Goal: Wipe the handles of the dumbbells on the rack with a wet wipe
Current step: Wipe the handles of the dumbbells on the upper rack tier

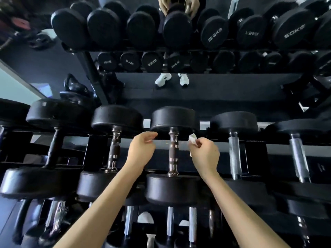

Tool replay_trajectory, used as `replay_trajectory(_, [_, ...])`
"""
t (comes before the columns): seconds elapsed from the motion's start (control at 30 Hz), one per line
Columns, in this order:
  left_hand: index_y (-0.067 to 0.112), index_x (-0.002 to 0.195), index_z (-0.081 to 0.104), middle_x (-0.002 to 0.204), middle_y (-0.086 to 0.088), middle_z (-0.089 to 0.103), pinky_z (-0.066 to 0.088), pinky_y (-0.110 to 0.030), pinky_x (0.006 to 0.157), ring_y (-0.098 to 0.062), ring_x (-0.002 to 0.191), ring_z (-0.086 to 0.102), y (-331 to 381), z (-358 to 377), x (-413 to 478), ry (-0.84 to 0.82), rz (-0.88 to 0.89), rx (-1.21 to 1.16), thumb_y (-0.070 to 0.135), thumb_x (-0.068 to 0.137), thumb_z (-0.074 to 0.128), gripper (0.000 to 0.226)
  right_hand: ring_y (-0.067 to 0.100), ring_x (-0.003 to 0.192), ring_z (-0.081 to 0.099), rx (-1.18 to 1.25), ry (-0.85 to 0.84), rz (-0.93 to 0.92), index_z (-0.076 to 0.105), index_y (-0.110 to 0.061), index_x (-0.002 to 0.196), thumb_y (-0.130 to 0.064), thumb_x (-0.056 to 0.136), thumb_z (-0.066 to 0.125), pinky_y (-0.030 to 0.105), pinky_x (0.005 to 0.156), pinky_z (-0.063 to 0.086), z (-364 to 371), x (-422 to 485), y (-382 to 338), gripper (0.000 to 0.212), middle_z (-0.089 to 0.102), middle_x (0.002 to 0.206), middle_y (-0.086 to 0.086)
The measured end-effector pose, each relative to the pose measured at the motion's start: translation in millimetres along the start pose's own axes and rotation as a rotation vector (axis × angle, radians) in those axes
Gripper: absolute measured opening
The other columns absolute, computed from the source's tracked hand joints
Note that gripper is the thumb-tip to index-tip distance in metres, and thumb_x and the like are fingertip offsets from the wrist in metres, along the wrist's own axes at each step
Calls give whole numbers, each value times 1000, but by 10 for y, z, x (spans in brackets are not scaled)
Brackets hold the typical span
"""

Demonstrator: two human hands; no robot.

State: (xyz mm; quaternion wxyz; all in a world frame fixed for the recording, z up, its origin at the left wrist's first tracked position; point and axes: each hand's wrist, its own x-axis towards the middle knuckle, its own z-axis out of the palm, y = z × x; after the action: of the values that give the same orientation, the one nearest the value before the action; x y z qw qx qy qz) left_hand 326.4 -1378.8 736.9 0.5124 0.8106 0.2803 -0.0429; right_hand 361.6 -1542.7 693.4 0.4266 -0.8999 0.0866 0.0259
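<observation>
Head view: your hands reach to a dumbbell [172,187] lying on the rack [96,149]. Your right hand [206,154] pinches a white wipe [192,138] between thumb and fingers [198,143], just right of the handle [173,151] and apart from it. Your left hand [141,149] hovers just left of the handle, fingers loosely curled, holding nothing.

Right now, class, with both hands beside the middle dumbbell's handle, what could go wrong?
The right hand only pinches the small wet wipe; it could slip or snag on the handle. The left hand is close to the dumbbell's far head; fingers might get trapped if it rolls.
</observation>
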Motion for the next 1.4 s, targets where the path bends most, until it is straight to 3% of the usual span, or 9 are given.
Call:
replay_trajectory(0.23, [24, 114, 65, 113, 5, 63, 45, -21, 64, -13, 83, 62, 302, 15, 355, 169, 161, 155, 17, 93, 51, 26, 9, 51, 47, 75, -136, 29, 53, -15, 57, -31, 93, 53, 24, 54, 34, 429, 167, -168, 40, 53, 55, -3])
replay_trajectory(0.37, [18, 123, 61, 92, 12, 60, 37, 0, 65, 3, 76, 51, 441, 58, 566, 119, 246, 244, 23, 96, 49, 30, 10, 66, 55, 387, -284, 206, 67, -8, 76, -32, 99, 39, 18, 58, 39, 459, 77, -205, 43, 60, 72, 2])
replay_trajectory(0.5, [20, 133, 54, 126, 1, 60, 37, -17, 89, -11, 120, 52, 512, 156, 708, -12, 241, 351, 35, 95, 51, 41, 15, 66, 58, 240, -46, 209, 69, -3, 80, -26, 90, 61, 15, 53, 39, 613, 118, -99, 26, 65, 70, 5])
replay_trajectory(0.63, [29, 133, 52, 142, 4, 48, 36, -18, 85, -14, 122, 51, 478, 166, 797, -27, 216, 389, 46, 87, 61, 50, 9, 74, 52, 158, 106, 216, 66, -8, 91, -20, 79, 73, 8, 60, 33, 710, 138, -160, 18, 65, 81, 0])
replay_trajectory(0.8, [36, 133, 51, 146, 7, 42, 32, -15, 90, -10, 130, 44, 412, 107, 853, -116, 214, 324, 45, 81, 68, 55, 20, 75, 57, -27, 12, 266, 65, -3, 83, -33, 90, 59, 24, 63, 32, 804, 129, -132, 31, 68, 84, 12])
replay_trajectory(1.07, [36, 133, 51, 148, 7, 39, 32, -17, 93, -11, 133, 40, 384, 111, 907, -149, 228, 252, 41, 82, 69, 54, 21, 92, 63, -461, -119, 99, 63, -5, 101, -40, 98, 40, 25, 69, 38, 774, 195, -258, 42, 68, 98, 9])
replay_trajectory(1.2, [36, 132, 52, 147, 8, 40, 32, -17, 94, -10, 133, 40, 381, 112, 929, -140, 233, 241, 42, 81, 69, 53, 19, 69, 57, 92, -130, 256, 69, -1, 77, -26, 88, 64, 21, 54, 37, 677, 314, -110, 28, 68, 75, 10])
replay_trajectory(1.3, [35, 131, 54, 146, 8, 43, 32, -17, 94, -10, 132, 41, 381, 120, 931, -129, 230, 244, 42, 81, 70, 53, 18, 78, 65, 674, -359, 660, 70, -6, 87, -18, 82, 71, 28, 73, 52, 518, 441, -7, 13, 73, 89, 10])
replay_trajectory(1.4, [36, 129, 55, 145, 10, 43, 31, -17, 94, -8, 131, 42, 379, 123, 942, -127, 221, 220, 42, 80, 70, 52, 19, 82, 66, 727, -475, 657, 69, -10, 96, -20, 81, 71, 33, 72, 54, 501, 511, 80, 18, 72, 93, 7])
